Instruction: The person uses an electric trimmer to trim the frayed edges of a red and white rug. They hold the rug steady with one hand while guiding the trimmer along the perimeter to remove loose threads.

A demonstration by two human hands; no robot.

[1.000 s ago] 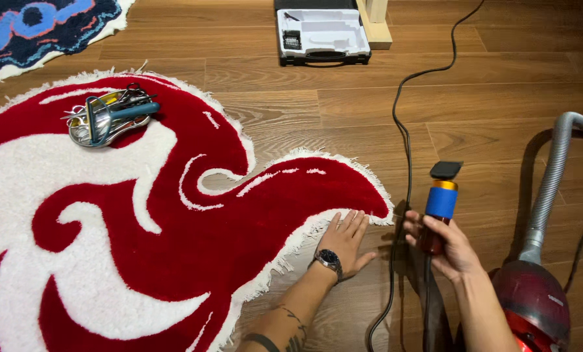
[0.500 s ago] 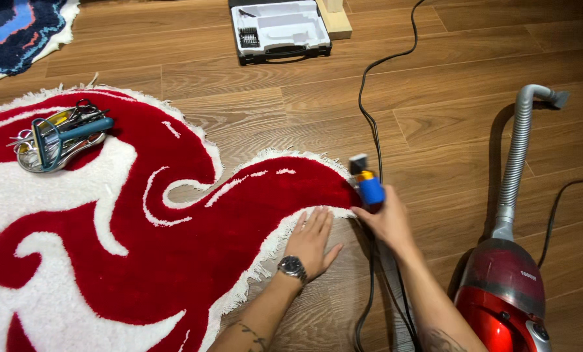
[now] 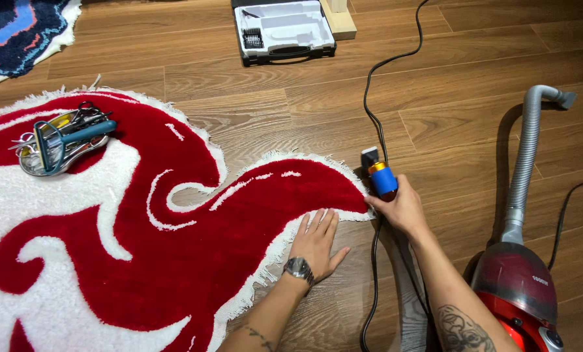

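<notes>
**Trimmer at the rug's edge**

Right hand [image 3: 402,208] is closing around a blue corded trimmer [image 3: 381,176], its head meeting the red-and-white tufted rug [image 3: 141,248] at the fringe. Left hand [image 3: 316,242] is lying flat and empty, apparently pinning the rug edge. Red vacuum cleaner [image 3: 516,287] is standing just beside.

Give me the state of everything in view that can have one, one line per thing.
Left hand: flat, palm down on the red and white rug edge.
Right hand: gripping the blue trimmer, head at the rug's tip.
Tool case: open, mostly empty.
Metal tray: on the rug, loaded with scissors and tools.
Red vacuum: upright on the floor, hose unheld.
</notes>
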